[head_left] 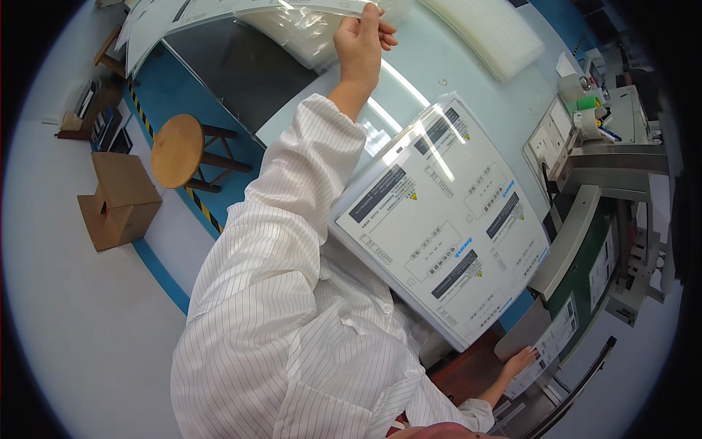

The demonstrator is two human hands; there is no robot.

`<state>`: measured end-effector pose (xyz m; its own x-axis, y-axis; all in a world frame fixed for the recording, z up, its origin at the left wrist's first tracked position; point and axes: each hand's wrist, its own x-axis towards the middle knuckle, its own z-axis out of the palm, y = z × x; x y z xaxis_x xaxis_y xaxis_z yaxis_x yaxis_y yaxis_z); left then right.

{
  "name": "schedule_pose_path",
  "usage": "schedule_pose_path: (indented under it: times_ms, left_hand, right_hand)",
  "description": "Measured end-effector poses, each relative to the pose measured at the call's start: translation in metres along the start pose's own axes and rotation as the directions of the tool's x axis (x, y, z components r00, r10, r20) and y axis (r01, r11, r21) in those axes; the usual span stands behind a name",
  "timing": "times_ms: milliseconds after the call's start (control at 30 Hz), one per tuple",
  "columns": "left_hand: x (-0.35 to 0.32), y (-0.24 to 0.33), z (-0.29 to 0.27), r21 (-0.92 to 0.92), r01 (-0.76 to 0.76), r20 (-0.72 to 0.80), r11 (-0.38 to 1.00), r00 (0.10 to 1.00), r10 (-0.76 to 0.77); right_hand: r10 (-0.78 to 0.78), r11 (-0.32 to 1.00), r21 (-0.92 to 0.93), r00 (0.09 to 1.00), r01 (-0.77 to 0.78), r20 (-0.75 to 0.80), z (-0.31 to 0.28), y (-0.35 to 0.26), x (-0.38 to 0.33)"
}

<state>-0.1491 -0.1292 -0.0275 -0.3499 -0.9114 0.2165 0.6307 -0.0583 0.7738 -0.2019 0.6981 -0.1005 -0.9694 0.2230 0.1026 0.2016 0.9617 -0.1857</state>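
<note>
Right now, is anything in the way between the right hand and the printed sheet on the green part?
No, nothing I can see. The right hand already has its fingers over the edge of the printed sheet, which lies partly on the green surface.

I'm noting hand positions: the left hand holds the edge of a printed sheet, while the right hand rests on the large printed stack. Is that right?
Not quite: in the head view, the right hand is at a separate sheet by the green machine bed, apart from the large printed stack. The left hand does hold the edge of a printed sheet.
</note>
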Motion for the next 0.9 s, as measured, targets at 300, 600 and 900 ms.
schedule_pose_path:
  times_ms: [300,600,900]
  left_hand:
    - [0.01,-0.019,-0.015,0.183,-0.077,0.001,0.98,0.997,0.078]
    - [-0.007,-0.001,-0.008,0.056,-0.032,0.069,0.998,0.997,0.029]
    - [0.007,0.0,-0.003,0.051,0.104,-0.027,0.993,0.994,-0.102]
  right_hand:
    - [-0.211,0.977,0.031,0.963,0.209,0.169,-0.038,-0.056,-0.109]
    - [-0.232,0.919,-0.271,0.948,0.287,0.217,-0.074,-0.109,-0.121]
    - [-0.333,0.938,-0.007,0.895,0.347,-0.296,-0.138,-0.22,-0.141]
